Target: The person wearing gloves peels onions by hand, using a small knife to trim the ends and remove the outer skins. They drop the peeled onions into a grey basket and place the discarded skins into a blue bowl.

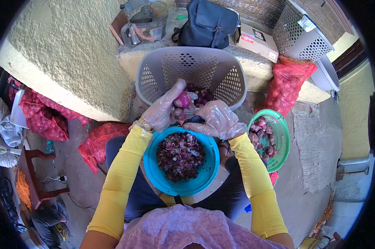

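My left hand, in a clear plastic glove, is closed around a peeled red onion. Another paler bulb shows just below it, against the glove. My right hand, gloved too, grips a small knife by its dark handle. The blade is mostly hidden between the hands. Beneath them, a blue basin between my knees holds onion skins and trimmings. Beyond the hands stands a grey perforated basket with peeled red onions at its bottom.
To the right, a green basket holds unpeeled onions. Red mesh sacks of onions stand at right and lie at left. On the ledge ahead are a black backpack, a cardboard box and a clear bucket.
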`<state>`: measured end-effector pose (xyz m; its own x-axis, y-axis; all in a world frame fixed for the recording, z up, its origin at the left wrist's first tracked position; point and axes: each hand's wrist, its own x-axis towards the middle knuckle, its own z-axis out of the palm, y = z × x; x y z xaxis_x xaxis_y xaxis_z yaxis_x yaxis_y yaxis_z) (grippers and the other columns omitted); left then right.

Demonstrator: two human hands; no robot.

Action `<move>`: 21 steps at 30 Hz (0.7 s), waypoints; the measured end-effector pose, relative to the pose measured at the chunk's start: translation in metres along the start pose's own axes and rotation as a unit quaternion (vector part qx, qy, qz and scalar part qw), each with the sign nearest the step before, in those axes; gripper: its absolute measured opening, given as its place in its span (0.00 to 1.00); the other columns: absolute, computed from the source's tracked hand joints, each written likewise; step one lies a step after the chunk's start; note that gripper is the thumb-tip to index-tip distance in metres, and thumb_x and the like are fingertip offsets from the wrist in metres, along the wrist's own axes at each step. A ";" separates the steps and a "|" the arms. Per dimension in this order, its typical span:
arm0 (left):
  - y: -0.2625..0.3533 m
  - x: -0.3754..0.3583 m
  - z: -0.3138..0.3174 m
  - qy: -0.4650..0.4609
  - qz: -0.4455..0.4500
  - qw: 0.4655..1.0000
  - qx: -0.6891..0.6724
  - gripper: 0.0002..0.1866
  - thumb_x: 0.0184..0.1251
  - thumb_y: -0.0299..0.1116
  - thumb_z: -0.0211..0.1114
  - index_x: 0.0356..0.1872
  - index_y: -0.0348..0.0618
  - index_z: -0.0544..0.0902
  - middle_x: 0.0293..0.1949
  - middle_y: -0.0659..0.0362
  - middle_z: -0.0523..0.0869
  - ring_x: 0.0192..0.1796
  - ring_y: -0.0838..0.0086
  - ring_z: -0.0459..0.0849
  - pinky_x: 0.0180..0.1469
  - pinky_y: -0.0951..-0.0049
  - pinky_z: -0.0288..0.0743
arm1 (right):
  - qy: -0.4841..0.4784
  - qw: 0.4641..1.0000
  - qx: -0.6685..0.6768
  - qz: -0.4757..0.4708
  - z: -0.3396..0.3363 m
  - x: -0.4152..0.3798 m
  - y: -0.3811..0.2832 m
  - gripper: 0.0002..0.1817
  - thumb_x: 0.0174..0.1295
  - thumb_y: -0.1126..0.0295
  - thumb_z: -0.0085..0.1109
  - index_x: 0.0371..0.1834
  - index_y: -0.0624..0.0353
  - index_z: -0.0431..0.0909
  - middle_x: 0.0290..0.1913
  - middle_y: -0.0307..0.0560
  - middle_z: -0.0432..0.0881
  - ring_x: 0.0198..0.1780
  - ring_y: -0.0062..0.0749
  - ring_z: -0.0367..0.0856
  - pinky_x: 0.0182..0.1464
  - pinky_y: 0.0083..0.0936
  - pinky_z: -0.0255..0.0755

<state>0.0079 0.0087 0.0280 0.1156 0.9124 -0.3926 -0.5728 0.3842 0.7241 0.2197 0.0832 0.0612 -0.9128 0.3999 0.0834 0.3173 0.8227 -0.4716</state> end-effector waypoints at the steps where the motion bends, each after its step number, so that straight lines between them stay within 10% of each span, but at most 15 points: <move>1: 0.002 -0.002 -0.001 -0.021 -0.013 0.999 0.037 0.26 0.82 0.58 0.62 0.58 0.43 0.84 0.46 0.56 0.89 0.44 0.71 0.89 0.41 0.70 0.84 | -0.017 1.000 0.019 0.006 0.000 0.000 0.000 0.29 0.65 0.39 0.69 0.31 0.58 0.90 0.26 0.62 0.84 0.33 0.62 0.86 0.40 0.50 0.78; 21: -0.003 0.006 -0.004 -0.009 0.114 0.993 0.015 0.33 0.83 0.59 0.60 0.66 0.35 0.80 0.43 0.61 0.85 0.48 0.75 0.82 0.55 0.70 0.78 | -0.001 0.999 0.018 -0.034 0.009 -0.007 -0.006 0.32 0.52 0.37 0.78 0.31 0.60 0.89 0.25 0.60 0.85 0.33 0.61 0.87 0.42 0.52 0.80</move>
<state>0.0068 0.0124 0.0213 0.0008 0.9785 -0.2063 -0.5612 0.1712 0.8098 0.2217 0.0718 0.0556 -0.9324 0.3428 0.1145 0.2451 0.8326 -0.4967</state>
